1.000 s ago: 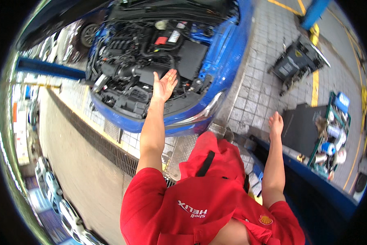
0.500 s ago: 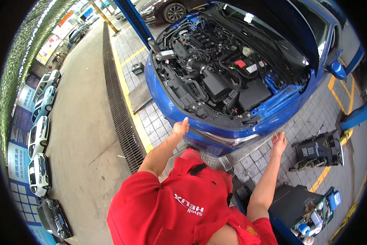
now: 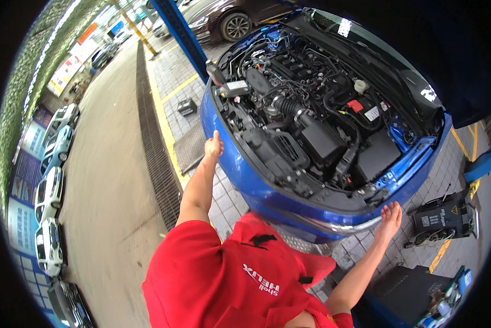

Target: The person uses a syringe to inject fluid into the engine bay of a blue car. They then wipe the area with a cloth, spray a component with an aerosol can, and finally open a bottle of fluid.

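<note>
Before the blue car [image 3: 256, 188] with raised bonnet and bare engine bay [image 3: 316, 126]: left hand [image 3: 214, 146] lifted beside the front corner, fingers loose, holding nothing; right hand [image 3: 390, 215] spread open, empty, just at the bumper.

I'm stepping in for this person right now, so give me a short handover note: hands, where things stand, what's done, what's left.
Left hand: empty, fingers open, raised beside the front corner of the blue car, not clearly touching it.
Right hand: empty, open, at the front bumper near the other corner.
Things: the hood is up and the engine bay is exposed; a black machine stands on the tiled floor to the right, and a dark cart sits lower right.
Done: hood open.
Left: nothing in the engine bay is in hand; no tool picked up.
</note>
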The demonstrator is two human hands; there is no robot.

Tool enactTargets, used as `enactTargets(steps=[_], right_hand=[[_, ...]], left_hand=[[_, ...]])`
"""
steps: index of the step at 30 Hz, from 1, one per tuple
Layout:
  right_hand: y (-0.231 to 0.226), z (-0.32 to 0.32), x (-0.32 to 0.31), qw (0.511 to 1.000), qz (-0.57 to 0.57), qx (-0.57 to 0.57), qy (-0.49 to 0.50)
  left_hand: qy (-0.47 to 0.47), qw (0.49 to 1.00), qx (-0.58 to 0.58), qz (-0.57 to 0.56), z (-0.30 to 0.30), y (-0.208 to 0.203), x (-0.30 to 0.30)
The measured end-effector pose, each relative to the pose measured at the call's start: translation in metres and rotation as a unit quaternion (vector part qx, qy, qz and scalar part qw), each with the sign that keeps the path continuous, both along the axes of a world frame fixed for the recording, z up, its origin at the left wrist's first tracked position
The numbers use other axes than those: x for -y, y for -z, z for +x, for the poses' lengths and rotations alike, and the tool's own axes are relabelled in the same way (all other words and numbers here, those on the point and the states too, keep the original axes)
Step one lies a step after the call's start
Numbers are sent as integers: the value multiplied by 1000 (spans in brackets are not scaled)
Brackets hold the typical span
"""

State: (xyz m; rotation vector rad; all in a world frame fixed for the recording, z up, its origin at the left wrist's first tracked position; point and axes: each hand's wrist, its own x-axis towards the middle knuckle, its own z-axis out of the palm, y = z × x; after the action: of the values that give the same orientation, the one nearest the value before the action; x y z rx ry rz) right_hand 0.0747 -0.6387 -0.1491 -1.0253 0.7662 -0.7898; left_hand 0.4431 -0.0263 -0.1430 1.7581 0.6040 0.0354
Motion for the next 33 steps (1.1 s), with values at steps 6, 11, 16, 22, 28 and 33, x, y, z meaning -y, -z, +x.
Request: enactTargets(steps=[6,11,16,22,28,33], right_hand=[[31,-45,-131,998,19,-14,63],[41,-110,-244,968,109,-183,130],[16,-136,-295,945,118,-248,178],[-2,-122,-336,940,112,-257,195],[-3,-94,-351,946,92,-255,175],[-32,21,-367,975,18,-223,14]], left_hand=[[64,995,-6,73,189,14,-51],[92,987,-36,124,263,17,-44],[110,989,-46,83,310,27,-41],[181,976,-63,105,334,40,-44],[156,973,15,172,306,29,-60],[202,961,150,115,232,-40,-90]])
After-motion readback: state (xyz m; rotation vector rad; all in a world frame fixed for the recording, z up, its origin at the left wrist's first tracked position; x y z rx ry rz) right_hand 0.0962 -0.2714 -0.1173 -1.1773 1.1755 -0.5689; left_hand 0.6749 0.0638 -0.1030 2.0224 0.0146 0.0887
